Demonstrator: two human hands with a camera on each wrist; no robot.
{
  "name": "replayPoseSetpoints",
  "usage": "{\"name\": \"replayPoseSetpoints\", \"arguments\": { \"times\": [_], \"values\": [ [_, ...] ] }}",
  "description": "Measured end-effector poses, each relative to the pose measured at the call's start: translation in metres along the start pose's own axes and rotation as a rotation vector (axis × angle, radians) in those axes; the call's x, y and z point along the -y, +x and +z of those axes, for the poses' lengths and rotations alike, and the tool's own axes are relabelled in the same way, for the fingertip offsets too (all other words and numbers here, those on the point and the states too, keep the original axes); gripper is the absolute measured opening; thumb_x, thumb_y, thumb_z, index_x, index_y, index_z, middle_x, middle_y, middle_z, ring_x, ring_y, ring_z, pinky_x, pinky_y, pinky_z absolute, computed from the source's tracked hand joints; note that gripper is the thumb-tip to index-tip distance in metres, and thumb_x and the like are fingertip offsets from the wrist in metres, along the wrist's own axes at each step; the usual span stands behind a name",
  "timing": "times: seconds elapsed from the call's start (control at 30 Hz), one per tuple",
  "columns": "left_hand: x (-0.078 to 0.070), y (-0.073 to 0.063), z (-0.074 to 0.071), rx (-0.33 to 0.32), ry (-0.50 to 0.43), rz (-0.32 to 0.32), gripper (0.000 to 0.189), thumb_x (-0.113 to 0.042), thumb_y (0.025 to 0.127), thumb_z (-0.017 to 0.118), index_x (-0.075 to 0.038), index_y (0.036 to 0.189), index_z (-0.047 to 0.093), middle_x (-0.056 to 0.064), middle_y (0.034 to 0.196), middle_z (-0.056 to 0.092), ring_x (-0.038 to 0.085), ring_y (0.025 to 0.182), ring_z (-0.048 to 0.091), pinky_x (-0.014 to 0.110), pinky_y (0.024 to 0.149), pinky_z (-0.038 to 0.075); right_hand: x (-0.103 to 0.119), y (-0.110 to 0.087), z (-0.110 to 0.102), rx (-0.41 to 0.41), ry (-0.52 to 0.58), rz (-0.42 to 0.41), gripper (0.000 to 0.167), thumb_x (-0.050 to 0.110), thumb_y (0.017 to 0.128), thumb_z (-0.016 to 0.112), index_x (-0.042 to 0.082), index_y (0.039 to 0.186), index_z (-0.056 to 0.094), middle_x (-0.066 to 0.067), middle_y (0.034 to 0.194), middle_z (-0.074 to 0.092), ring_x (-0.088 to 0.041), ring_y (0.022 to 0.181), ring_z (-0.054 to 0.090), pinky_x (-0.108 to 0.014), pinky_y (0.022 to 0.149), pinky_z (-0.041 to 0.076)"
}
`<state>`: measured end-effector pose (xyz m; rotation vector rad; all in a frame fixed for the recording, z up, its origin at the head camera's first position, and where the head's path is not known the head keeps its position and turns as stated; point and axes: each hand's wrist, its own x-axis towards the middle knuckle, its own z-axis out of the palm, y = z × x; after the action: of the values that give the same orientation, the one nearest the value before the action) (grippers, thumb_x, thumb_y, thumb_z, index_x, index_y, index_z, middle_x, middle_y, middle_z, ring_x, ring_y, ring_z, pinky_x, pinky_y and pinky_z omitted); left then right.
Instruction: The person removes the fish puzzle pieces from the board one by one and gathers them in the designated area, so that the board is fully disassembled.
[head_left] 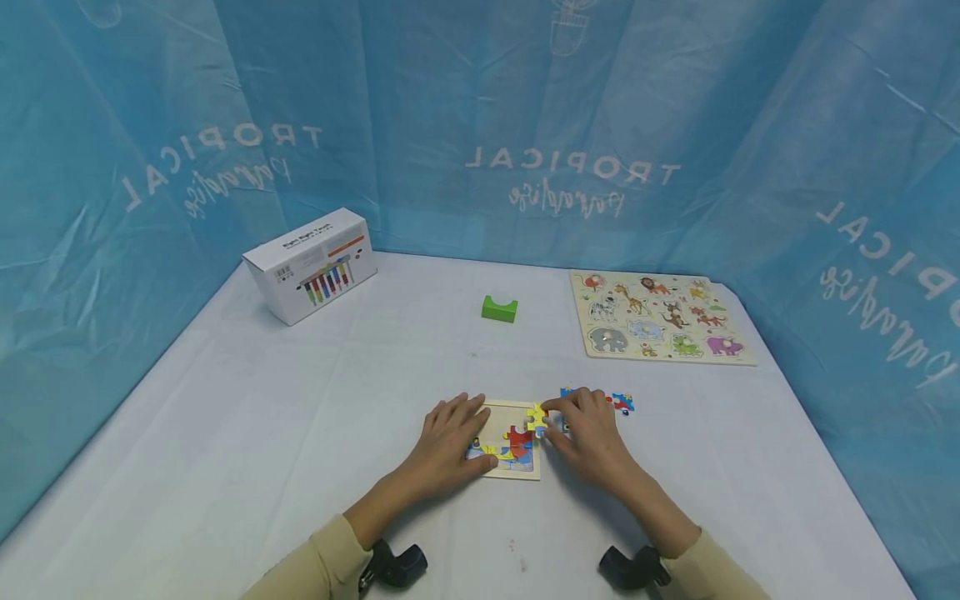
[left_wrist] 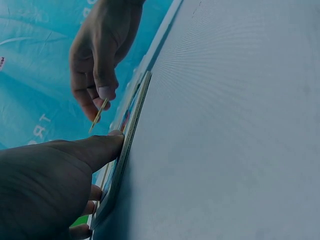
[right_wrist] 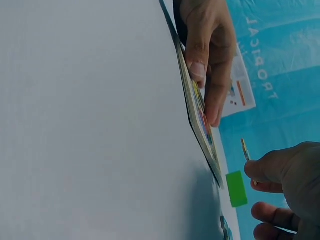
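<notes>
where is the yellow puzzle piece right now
In the head view, the yellow puzzle piece is right of centre, pinched in the right hand and raised by the right edge of the wooden puzzle tray.

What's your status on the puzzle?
Left hand on partly filled puzzle board. Right hand pinching yellow piece, not yet placed. Nothing visibly in the way.

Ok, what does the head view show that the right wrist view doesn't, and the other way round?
Only the head view: the animal puzzle board and the printed face of the yellow puzzle piece.

Only the right wrist view: that piece edge-on, with a visible gap between it and the wooden tray.

Both: the left hand on the tray, the right hand pinching the piece, the green block, and the white box, partly hidden in the right wrist view.
</notes>
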<state>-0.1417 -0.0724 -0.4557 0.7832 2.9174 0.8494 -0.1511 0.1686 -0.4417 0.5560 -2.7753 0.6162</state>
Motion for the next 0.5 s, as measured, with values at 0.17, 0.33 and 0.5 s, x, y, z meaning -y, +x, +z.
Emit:
{"name": "replayPoseSetpoints", "arguments": {
  "times": [0.17, 0.33, 0.5],
  "values": [
    [0.000, 0.000, 0.001, -0.007, -0.008, -0.003, 0.067, -0.036, 0.082, 0.067, -0.003, 0.136, 0.048, 0.013, 0.149, 0.038, 0.036, 0.141, 0.026, 0.060, 0.112, 0.017, -0.010, -0.003, -0.004, -0.008, -0.020, 0.036, 0.033, 0.019, 0.078, 0.075, 0.017, 0.110, 0.066, -0.006, 0.098, 0.055, -0.022, 0.093, 0.043, -0.037, 0.080, 0.034],
    [0.001, 0.000, 0.001, -0.009, -0.012, -0.005, 0.067, -0.036, 0.082, 0.067, -0.002, 0.136, 0.048, 0.013, 0.149, 0.038, 0.036, 0.141, 0.026, 0.059, 0.112, 0.017, -0.021, -0.007, -0.009, -0.016, -0.028, 0.068, 0.034, 0.017, 0.077, 0.076, 0.016, 0.110, 0.067, -0.008, 0.099, 0.056, -0.025, 0.095, 0.044, -0.040, 0.082, 0.033],
    [0.001, 0.000, 0.002, -0.015, -0.006, -0.002, 0.066, -0.036, 0.081, 0.067, -0.002, 0.135, 0.049, 0.013, 0.148, 0.038, 0.036, 0.141, 0.026, 0.059, 0.111, 0.017, -0.031, -0.011, -0.014, -0.016, -0.038, 0.096, 0.034, 0.016, 0.076, 0.076, 0.016, 0.109, 0.067, -0.009, 0.098, 0.055, -0.028, 0.096, 0.044, -0.042, 0.080, 0.033]
  ]
}}
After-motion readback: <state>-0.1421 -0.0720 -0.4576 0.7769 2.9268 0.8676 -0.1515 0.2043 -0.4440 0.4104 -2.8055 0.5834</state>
